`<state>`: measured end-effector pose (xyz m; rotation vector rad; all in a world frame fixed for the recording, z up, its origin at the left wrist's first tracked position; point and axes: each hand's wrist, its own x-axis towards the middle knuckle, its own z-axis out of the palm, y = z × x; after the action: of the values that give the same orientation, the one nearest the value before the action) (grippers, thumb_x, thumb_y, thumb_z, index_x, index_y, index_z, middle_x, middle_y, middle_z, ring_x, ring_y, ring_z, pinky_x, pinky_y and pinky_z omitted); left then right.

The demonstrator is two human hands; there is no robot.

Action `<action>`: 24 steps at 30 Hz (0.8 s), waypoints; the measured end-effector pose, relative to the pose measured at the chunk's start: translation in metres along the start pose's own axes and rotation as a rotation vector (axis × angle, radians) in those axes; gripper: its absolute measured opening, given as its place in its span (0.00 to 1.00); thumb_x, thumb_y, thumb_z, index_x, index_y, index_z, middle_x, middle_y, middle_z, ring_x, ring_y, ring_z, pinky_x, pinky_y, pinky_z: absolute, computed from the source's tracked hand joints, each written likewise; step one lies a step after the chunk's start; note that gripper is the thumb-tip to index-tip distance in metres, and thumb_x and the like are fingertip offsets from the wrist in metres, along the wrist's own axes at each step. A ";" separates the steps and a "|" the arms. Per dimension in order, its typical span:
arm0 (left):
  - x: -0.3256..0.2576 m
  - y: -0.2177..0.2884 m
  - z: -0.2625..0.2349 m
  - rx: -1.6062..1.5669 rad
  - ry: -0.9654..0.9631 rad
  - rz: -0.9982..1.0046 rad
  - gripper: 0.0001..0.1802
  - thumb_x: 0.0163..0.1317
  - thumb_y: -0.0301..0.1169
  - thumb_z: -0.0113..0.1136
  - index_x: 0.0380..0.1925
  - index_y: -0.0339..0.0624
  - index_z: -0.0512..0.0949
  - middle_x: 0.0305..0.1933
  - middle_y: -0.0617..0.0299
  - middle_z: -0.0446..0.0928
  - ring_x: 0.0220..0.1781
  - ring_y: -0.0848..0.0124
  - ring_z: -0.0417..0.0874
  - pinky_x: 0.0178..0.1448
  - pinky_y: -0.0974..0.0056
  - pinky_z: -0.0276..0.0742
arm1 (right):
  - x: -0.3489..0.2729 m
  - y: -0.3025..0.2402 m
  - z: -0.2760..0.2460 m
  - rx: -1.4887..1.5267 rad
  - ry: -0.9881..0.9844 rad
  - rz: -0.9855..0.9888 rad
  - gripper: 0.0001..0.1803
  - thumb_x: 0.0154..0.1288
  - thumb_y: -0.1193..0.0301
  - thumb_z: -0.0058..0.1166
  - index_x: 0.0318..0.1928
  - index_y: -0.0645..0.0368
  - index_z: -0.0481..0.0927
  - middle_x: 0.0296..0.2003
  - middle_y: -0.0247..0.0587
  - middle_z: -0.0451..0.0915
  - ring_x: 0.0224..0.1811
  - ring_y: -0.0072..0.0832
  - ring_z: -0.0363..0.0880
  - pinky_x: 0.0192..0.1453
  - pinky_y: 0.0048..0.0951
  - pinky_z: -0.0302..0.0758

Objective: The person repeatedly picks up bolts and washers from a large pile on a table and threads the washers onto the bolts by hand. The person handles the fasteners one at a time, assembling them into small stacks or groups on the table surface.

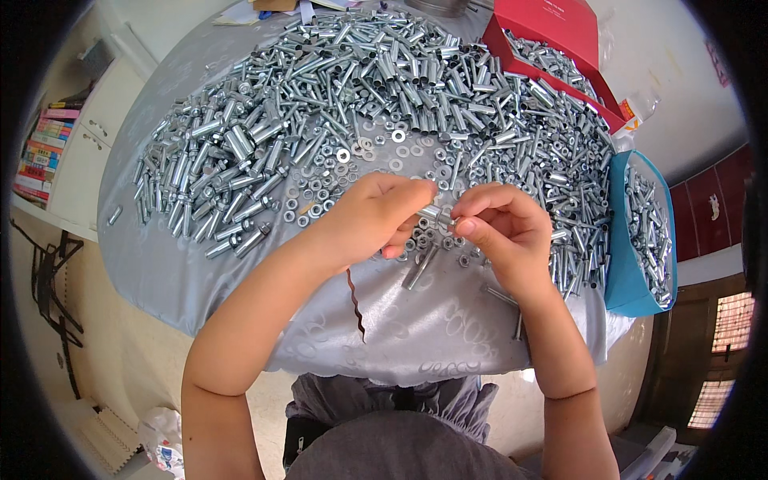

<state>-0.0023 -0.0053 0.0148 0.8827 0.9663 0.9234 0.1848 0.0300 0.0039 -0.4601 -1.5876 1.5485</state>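
Both hands meet mid-frame over the counter (pixel 240 280): our left hand (pixel 372 216) pinches the short metal sleeve (pixel 432 214) lying roughly sideways, right hand (pixel 500 228) gripping its right end.

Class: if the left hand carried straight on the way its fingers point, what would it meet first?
Probably the right hand: the left hand points rightward, both pinching one small bolt between them. Depth is unclear.

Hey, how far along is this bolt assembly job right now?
Done: bolts fill the blue bag and red box. In hand: left hand and right hand pinch one small metal bolt. Left: a large heap of loose parts covers the table.
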 end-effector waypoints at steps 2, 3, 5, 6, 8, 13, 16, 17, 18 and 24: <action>0.001 -0.002 0.000 0.015 0.000 0.011 0.19 0.61 0.40 0.47 0.13 0.47 0.62 0.13 0.73 0.55 0.14 0.82 0.54 0.19 0.70 0.57 | 0.000 0.000 0.001 0.059 0.005 0.044 0.08 0.55 0.84 0.55 0.36 0.68 0.74 0.37 0.42 0.76 0.40 0.24 0.75 0.45 0.23 0.73; 0.001 -0.002 0.000 0.021 -0.001 0.017 0.19 0.61 0.40 0.47 0.13 0.47 0.62 0.13 0.73 0.55 0.14 0.82 0.54 0.19 0.70 0.57 | -0.001 -0.001 0.001 0.087 0.007 0.066 0.08 0.55 0.84 0.55 0.36 0.68 0.74 0.37 0.42 0.76 0.40 0.24 0.75 0.45 0.23 0.73; 0.000 0.000 0.001 0.024 -0.007 -0.003 0.19 0.61 0.41 0.47 0.13 0.47 0.63 0.13 0.73 0.56 0.14 0.82 0.54 0.19 0.71 0.57 | 0.000 -0.002 0.000 0.081 -0.007 0.078 0.08 0.55 0.84 0.56 0.37 0.68 0.74 0.37 0.41 0.76 0.39 0.23 0.75 0.45 0.23 0.73; -0.001 0.001 0.002 0.025 -0.009 -0.014 0.19 0.61 0.41 0.47 0.13 0.47 0.63 0.13 0.73 0.56 0.14 0.82 0.54 0.19 0.71 0.57 | 0.000 -0.001 0.000 0.078 -0.014 0.085 0.08 0.55 0.83 0.56 0.37 0.67 0.74 0.37 0.41 0.76 0.39 0.23 0.76 0.45 0.23 0.73; 0.000 -0.001 0.001 0.010 -0.013 -0.017 0.19 0.61 0.41 0.47 0.13 0.46 0.63 0.13 0.73 0.56 0.14 0.82 0.55 0.19 0.71 0.57 | -0.001 0.000 0.001 0.045 0.008 0.059 0.08 0.55 0.82 0.57 0.36 0.67 0.75 0.37 0.41 0.76 0.38 0.23 0.76 0.44 0.23 0.73; 0.001 -0.004 0.001 0.040 0.025 0.012 0.19 0.61 0.41 0.48 0.14 0.46 0.64 0.12 0.73 0.55 0.13 0.82 0.55 0.18 0.71 0.57 | 0.002 0.002 -0.003 -0.398 -0.005 -0.204 0.06 0.52 0.80 0.59 0.32 0.65 0.76 0.32 0.40 0.77 0.33 0.24 0.76 0.37 0.22 0.73; 0.001 -0.004 0.002 -0.005 0.047 0.019 0.20 0.62 0.41 0.49 0.14 0.46 0.64 0.11 0.73 0.52 0.13 0.82 0.53 0.18 0.71 0.56 | 0.004 -0.004 -0.003 -0.720 -0.021 -0.337 0.06 0.51 0.80 0.59 0.30 0.65 0.76 0.29 0.40 0.77 0.29 0.27 0.76 0.33 0.23 0.73; 0.001 -0.005 0.002 -0.013 0.062 0.023 0.21 0.62 0.42 0.50 0.14 0.46 0.63 0.11 0.73 0.53 0.13 0.82 0.53 0.18 0.72 0.56 | 0.004 -0.004 0.000 -0.757 -0.010 -0.364 0.05 0.51 0.81 0.59 0.30 0.65 0.76 0.28 0.40 0.76 0.28 0.28 0.76 0.32 0.24 0.73; 0.002 -0.005 0.003 -0.023 0.070 0.028 0.21 0.62 0.43 0.50 0.13 0.47 0.62 0.11 0.73 0.53 0.13 0.82 0.53 0.18 0.72 0.56 | 0.004 -0.005 0.001 -0.801 0.004 -0.389 0.05 0.51 0.81 0.59 0.30 0.64 0.76 0.27 0.41 0.76 0.27 0.29 0.76 0.31 0.24 0.72; 0.006 -0.012 0.003 0.111 0.095 0.105 0.22 0.62 0.45 0.50 0.14 0.46 0.64 0.10 0.73 0.54 0.12 0.82 0.55 0.17 0.72 0.57 | 0.005 -0.008 0.007 -0.855 0.033 -0.365 0.05 0.50 0.81 0.58 0.29 0.64 0.75 0.28 0.42 0.76 0.27 0.31 0.76 0.31 0.25 0.73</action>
<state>0.0054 -0.0044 0.0027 0.9981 1.0689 1.0162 0.1789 0.0279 0.0137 -0.5950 -2.1231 0.5360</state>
